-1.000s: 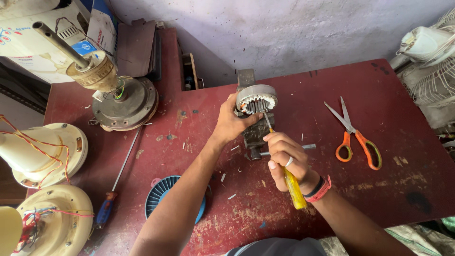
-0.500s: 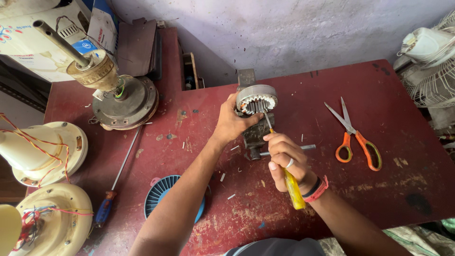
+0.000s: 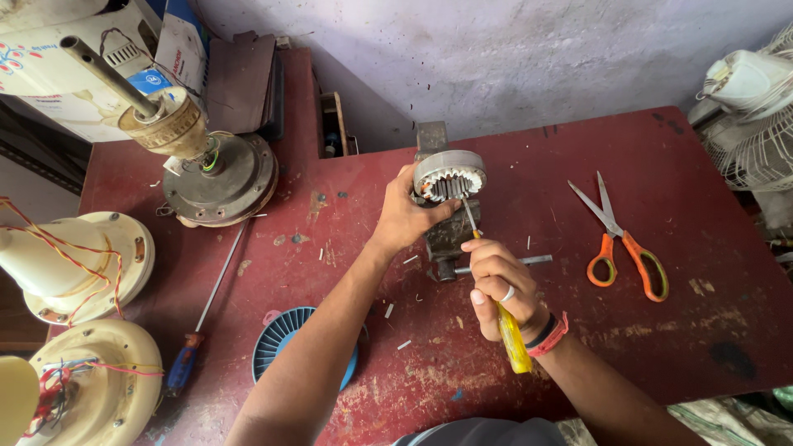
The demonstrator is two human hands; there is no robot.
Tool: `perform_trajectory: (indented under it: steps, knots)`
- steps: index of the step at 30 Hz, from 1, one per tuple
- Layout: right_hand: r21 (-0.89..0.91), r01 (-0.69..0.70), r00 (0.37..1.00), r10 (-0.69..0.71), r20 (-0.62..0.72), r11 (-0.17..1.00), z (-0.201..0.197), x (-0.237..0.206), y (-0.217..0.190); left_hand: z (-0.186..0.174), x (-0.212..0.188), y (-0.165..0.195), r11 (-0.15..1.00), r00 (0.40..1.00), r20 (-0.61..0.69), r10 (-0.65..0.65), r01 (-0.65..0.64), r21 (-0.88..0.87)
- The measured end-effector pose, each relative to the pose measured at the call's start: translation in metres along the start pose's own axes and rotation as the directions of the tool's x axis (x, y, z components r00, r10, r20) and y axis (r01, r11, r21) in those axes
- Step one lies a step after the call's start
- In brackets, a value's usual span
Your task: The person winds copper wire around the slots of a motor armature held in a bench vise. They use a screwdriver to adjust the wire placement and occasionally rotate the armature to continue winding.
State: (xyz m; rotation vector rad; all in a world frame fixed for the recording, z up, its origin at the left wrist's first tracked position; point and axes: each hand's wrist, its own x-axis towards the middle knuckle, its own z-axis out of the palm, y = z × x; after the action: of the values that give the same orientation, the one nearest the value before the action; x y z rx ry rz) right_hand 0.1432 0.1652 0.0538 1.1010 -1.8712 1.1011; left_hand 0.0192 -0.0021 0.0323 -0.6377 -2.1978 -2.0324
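Near the back edge of the red table (image 3: 661, 347), your left hand (image 3: 406, 216) closes around the round metal stator (image 3: 448, 175) sitting on a small vise (image 3: 446, 238). Your right hand (image 3: 500, 287) grips a yellow-handled screwdriver (image 3: 512, 337), its tip at the stator's teeth. Orange-handled scissors (image 3: 619, 241) lie well apart toward the right edge.
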Motion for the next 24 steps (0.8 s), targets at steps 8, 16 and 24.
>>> perform_trajectory:
  steps: [8,16,24]
  knots:
    - [-0.024,0.01,1.0,-0.01,0.012,1.0,0.001,0.0,0.005,0.0,0.0,0.001,1.0,1.0,0.001,-0.009,0.009,0.023]
    - [-0.034,0.043,0.999,-0.043,-0.004,0.998,0.008,-0.009,0.019,0.0,0.0,0.0,1.0,1.0,-0.004,0.013,-0.013,0.027]
    - [-0.027,0.045,0.998,-0.046,-0.048,0.999,0.017,-0.014,0.025,0.0,0.0,-0.002,1.0,1.0,-0.013,-0.001,0.001,0.019]
